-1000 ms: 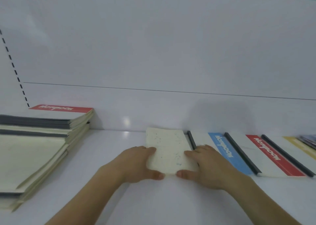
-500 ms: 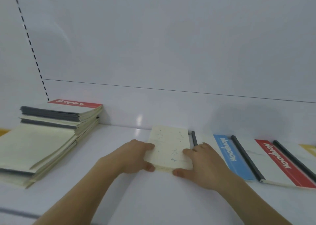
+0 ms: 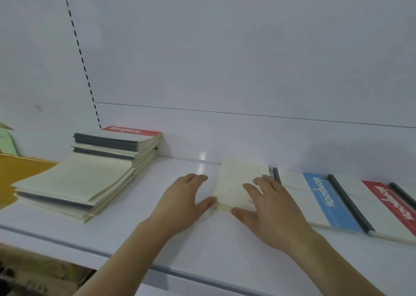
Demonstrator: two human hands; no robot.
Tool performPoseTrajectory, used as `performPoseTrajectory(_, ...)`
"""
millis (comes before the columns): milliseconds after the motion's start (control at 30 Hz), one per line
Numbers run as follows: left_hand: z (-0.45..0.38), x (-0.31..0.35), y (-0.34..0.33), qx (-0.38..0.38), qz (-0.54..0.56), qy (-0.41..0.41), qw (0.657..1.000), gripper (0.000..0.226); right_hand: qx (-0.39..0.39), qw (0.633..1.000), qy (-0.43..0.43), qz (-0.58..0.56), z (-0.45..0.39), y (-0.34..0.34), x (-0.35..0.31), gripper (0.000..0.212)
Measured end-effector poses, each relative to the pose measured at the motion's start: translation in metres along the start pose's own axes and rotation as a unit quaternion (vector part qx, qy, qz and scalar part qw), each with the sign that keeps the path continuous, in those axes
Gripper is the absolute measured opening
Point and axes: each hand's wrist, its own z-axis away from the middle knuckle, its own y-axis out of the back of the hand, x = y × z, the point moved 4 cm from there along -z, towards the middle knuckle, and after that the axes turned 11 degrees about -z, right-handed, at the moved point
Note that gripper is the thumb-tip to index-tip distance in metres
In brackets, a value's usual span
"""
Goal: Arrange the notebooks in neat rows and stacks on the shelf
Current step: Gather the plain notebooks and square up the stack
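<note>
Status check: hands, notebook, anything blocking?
Both hands open: left hand beside cream notebook, right hand flat on it. Blue-striped notebook close on its right. Nothing blocking.

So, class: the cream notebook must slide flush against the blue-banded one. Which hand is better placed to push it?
Probably the left hand: it lies open beside the cream notebook, thumb at its near corner, opposite the blue-banded notebook. The right hand rests on top.

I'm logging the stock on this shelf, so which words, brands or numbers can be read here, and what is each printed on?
"Notebook", white on the red band of the top notebook of the left stack; seen upside down.
"Notebook", white on the blue band of the flat notebook.
"Notebook", white on the red band of the next notebook; cut off by the frame edge.
Cream pad under the right hand: only faint specks, no readable text.
No numbers show.
</note>
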Motion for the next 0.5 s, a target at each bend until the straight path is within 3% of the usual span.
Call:
performPoseTrajectory(233,0.036,-0.061,0.050,0.149,-0.015,0.003,0.989,0.036,0.003,0.997,0.063,-0.038,-0.019,-0.016,-0.100,0.068)
performPoseTrajectory(433,0.066,-0.168,0.077,0.203,-0.052,0.048,0.977,0.031,-0.004,0.991,0.112,-0.066,-0.046,-0.041,-0.208,0.065)
performPoseTrajectory(500,0.071,-0.209,0.082,0.178,-0.067,0.066,0.979,0.042,-0.005,0.991,0.115,-0.074,-0.056,-0.051,-0.243,0.065)
